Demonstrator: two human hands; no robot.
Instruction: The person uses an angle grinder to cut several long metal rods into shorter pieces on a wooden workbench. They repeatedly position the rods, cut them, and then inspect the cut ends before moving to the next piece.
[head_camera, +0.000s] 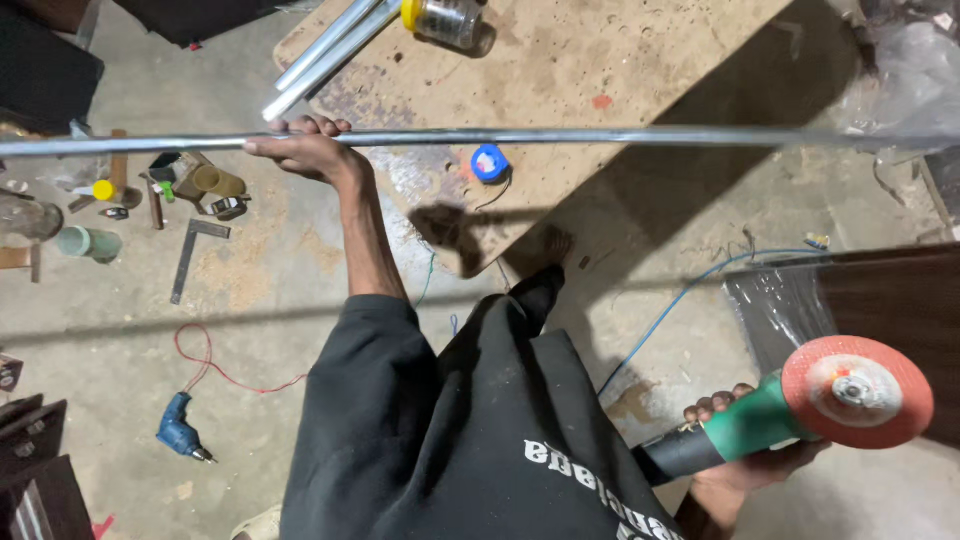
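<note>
My left hand (300, 147) grips a long thin metal rod (600, 136) that runs level across the whole view, above the floor and the edge of a wooden board. My right hand (745, 455), low at the right, holds a green angle grinder (760, 425) by its body. The grinder's orange disc (857, 391) faces up toward the camera. My dark sleeve and shirt fill the lower middle.
A worn wooden board (620, 60) lies ahead with two metal tubes (325, 55), a yellow-lidded jar (445, 18) and a blue tape roll (489, 162). On the concrete floor: a blue drill (180, 430) with red cord, a steel square (192, 255), small tools, a blue wire (680, 300), dark panel (880, 310).
</note>
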